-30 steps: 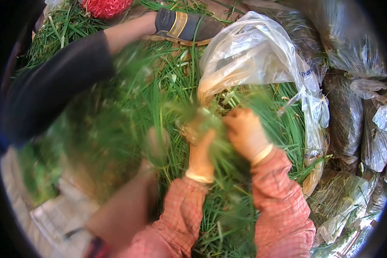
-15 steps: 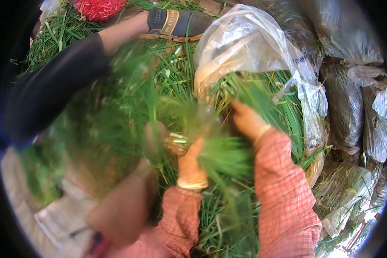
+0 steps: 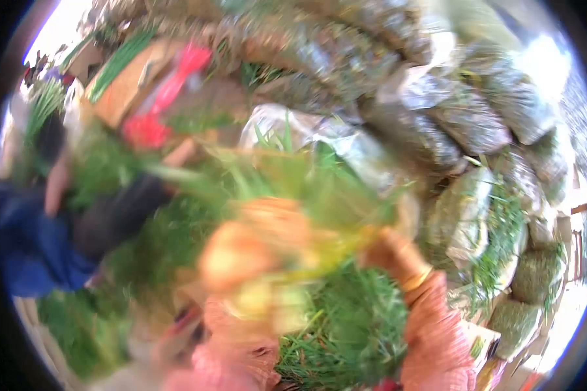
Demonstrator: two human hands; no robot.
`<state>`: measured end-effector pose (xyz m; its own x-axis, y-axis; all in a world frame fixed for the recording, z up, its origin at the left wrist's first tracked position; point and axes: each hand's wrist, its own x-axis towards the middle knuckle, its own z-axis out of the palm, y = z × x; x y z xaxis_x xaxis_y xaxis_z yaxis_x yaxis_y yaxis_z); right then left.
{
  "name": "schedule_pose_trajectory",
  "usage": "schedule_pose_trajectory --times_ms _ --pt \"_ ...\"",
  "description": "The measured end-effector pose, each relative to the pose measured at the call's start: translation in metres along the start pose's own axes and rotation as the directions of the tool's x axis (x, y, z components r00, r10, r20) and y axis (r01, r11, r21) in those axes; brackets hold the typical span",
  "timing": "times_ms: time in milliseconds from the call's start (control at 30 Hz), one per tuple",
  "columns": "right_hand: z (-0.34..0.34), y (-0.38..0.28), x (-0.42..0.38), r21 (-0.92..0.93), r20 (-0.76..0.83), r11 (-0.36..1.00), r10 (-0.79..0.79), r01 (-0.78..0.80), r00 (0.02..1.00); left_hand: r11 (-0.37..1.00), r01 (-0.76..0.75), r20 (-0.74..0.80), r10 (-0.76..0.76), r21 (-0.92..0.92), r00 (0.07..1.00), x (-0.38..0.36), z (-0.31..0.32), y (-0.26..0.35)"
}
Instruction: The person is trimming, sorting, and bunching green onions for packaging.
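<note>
My left hand [image 3: 251, 244], in an orange glove, is raised close to the camera and blurred by motion. Its fingers are curled around a bunch of long green leaves [image 3: 306, 176]. To its right, my right hand [image 3: 388, 254], also gloved in orange, grips the yellowish-green end of the same bunch. Just beyond the leaves lies a clear plastic bag [image 3: 280, 124], partly hidden by them. Below and between my hands is a heap of loose green leaves [image 3: 359, 326].
Filled plastic bags [image 3: 466, 117] are stacked at the back and right. At left, another person's dark sleeve [image 3: 127, 218] reaches over more greens. Red stringy material [image 3: 147, 130] lies near a cardboard piece [image 3: 134, 81] at the upper left.
My view has tilted up, showing more stacked bags. Both hands have lifted away from the bag's mouth, and the leaves are now raised between them.
</note>
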<state>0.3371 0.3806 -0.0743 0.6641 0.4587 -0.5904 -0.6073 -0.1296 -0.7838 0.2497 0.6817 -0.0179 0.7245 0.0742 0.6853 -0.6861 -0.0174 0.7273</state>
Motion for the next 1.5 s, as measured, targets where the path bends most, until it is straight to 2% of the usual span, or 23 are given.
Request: schedule_pose_trajectory --times_ms 67,100,167,233,300,333,500,533,600,667,767,800,833,867,900,967,1100,1167,1200,1267,1333,1400,1500 --pt "0.022 0.017 -0.078 0.198 0.097 0.980 0.004 -0.023 0.995 0.923 -0.292 0.202 0.245 0.251 0.948 0.030 0.065 0.040" --pt "0.036 0.026 -0.113 0.294 0.132 0.955 -0.009 -0.031 0.991 0.909 -0.369 0.518 0.225 0.195 0.825 0.032 0.100 0.052" --pt "0.064 0.038 -0.173 0.477 0.156 0.879 -0.058 -0.023 0.986 0.838 -0.529 0.731 0.278 0.132 0.623 -0.001 0.162 0.094" --pt "0.094 0.045 -0.224 0.636 0.145 0.772 -0.108 -0.009 0.983 0.706 -0.703 0.790 0.477 -0.082 0.386 -0.045 0.192 0.131" --pt "0.117 0.051 -0.267 0.755 0.087 0.655 -0.142 0.027 0.986 0.691 -0.700 0.874 0.439 -0.180 0.209 -0.068 0.201 0.176" --pt "0.124 0.055 -0.282 0.790 0.063 0.611 -0.152 0.044 0.986 0.697 -0.654 0.927 0.375 -0.294 -0.017 -0.070 0.201 0.198" --pt "0.095 0.139 -0.291 0.645 0.334 0.763 -0.328 0.040 0.883 0.784 -0.534 0.948 0.247 -0.317 -0.199 -0.123 0.217 0.236" --pt "0.100 0.133 -0.302 0.573 0.248 0.805 -0.348 0.153 0.904 0.810 -0.511 0.955 0.211 -0.289 -0.207 -0.139 0.220 0.234" --pt "0.103 0.144 -0.315 0.466 0.125 0.845 -0.357 0.263 0.926 0.870 -0.451 0.975 0.124 -0.197 -0.186 -0.167 0.221 0.234" --pt "0.106 0.139 -0.327 0.389 0.060 0.870 -0.351 0.302 0.934 0.913 -0.388 0.992 0.115 -0.124 -0.044 -0.178 0.215 0.246" --pt "0.106 0.117 -0.345 0.332 0.090 0.895 -0.345 0.298 0.934 0.959 -0.269 0.847 0.211 -0.083 0.488 -0.139 0.180 0.294" --pt "0.102 0.118 -0.349 0.312 0.125 0.898 -0.364 0.312 0.923 0.991 -0.036 0.758 -0.075 0.129 0.648 -0.127 0.155 0.303" --pt "0.100 0.118 -0.352 0.296 0.159 0.900 -0.378 0.321 0.912 0.928 0.232 0.593 -0.366 0.292 0.717 -0.118 0.128 0.312" --pt "0.101 0.114 -0.354 0.343 0.253 0.877 -0.431 0.336 0.866 0.912 0.272 0.285 -0.360 0.305 0.888 -0.113 0.111 0.296" --pt "0.105 0.118 -0.356 0.368 0.268 0.874 -0.428 0.318 0.863 0.796 0.389 0.022 -0.449 0.464 0.893 -0.107 0.095 0.289" --pt "0.109 0.121 -0.359 0.403 0.297 0.869 -0.420 0.286 0.858 0.825 0.471 -0.133 -0.453 0.312 0.882 -0.083 0.080 0.292" --pt "0.114 0.127 -0.361 0.182 0.358 0.929 -0.368 0.322 0.858 0.837 0.141 -0.063 -0.127 0.529 0.990 -0.027 0.101 0.316" --pt "0.119 0.131 -0.363 0.222 0.361 0.918 -0.391 0.329 0.847 0.717 -0.147 0.089 0.118 0.682 0.989 -0.004 0.114 0.315" --pt "0.121 0.133 -0.365 0.244 0.361 0.911 -0.402 0.331 0.841 0.711 -0.105 0.212 -0.063 0.695 0.975 0.004 0.115 0.312" --pt "0.111 0.135 -0.362 -0.105 0.387 0.928 -0.293 0.357 0.874 0.684 -0.038 0.421 -0.403 0.728 0.812 0.013 0.115 0.304" --pt "0.110 0.138 -0.363 -0.148 0.391 0.924 -0.272 0.352 0.879 0.795 0.134 0.416 -0.443 0.591 0.794 0.004 0.114 0.277" --pt "0.118 0.141 -0.368 0.111 0.383 0.941 -0.336 0.318 0.860 0.792 0.273 0.394 -0.531 0.546 0.750 0.003 0.115 0.282" --pt "0.121 0.138 -0.381 0.296 0.412 0.918 -0.373 0.266 0.831 0.799 0.242 0.317 -0.468 0.550 0.825 -0.005 0.113 0.281"
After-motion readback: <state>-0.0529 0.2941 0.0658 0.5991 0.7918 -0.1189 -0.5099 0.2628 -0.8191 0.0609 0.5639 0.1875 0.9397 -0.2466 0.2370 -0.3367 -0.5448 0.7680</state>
